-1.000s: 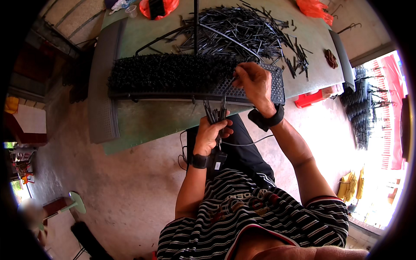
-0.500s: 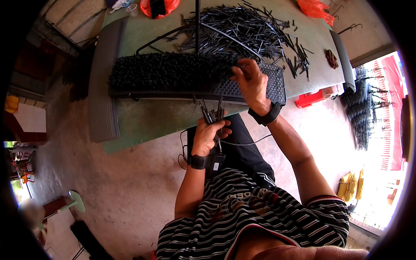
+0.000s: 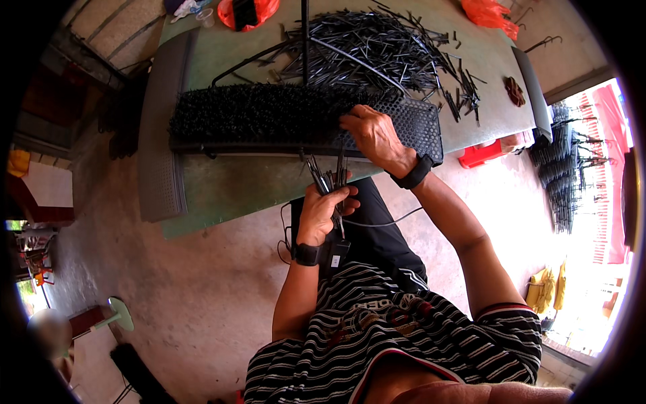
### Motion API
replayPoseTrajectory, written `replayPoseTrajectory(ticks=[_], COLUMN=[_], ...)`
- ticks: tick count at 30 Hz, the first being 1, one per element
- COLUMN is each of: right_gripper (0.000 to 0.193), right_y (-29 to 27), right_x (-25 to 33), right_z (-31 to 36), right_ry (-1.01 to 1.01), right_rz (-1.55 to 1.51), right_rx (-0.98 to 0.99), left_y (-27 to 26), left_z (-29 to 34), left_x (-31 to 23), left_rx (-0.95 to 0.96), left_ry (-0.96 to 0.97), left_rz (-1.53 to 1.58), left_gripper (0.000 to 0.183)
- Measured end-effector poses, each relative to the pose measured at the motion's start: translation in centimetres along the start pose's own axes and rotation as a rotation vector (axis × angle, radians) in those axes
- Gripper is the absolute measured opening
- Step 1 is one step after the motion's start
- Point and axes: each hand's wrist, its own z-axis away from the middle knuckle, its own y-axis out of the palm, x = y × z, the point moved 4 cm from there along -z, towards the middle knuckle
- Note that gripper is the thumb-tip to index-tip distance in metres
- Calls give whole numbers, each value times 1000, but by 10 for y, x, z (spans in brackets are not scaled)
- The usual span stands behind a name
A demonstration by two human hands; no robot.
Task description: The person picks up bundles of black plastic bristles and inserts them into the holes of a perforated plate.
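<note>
Over the green surface (image 3: pixel 222 185), my right hand (image 3: pixel 372 135) presses flat on the black perforated plastic board (image 3: pixel 420 128); left hand (image 3: pixel 323 209) fists spare thin black sticks (image 3: pixel 328 176) close by, ready to feed.

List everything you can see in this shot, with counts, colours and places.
perforated board: one, black, on the table, left part packed with black pins
loose pins: one heap, black, far side of the table
table: one, green
plastic bags: two, orange, far edge of the table
crate: one, red, on the floor at right
bundle of pins: one, black, in the left hand
left hand: closed round the bundle
right hand: on the board
</note>
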Motion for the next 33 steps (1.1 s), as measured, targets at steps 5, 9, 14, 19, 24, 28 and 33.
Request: replayPoseTrajectory(ticks=[5,9,14,19,24,28,33], right_gripper=[17,18,20,19,12,15,11], right_y=[11,13,-11,2,-7,-26,-23], right_x=[-14,-15,3,-3,-14,-12,-15], right_z=[6,5,7,40,50,36,28], right_ry=[74,-14,262,601,812,477,344], right_rz=[-224,-193,-186,-609,-883,-592,-382], right_rx=[-117,-111,-102,224,-64,-480,-403], left_y=[0,-3,-4,9,11,9,7], left_z=[0,-1,0,-1,-6,-7,-7], left_x=[1,3,2,-4,0,1,0], left_rx=[6,18,13,46,-19,-64,-79], left_ry=[-8,0,-4,-1,-13,26,29], left_rz=[-7,19,61,113,104,46,27], left_gripper=[31,32,32,30,27,23,21])
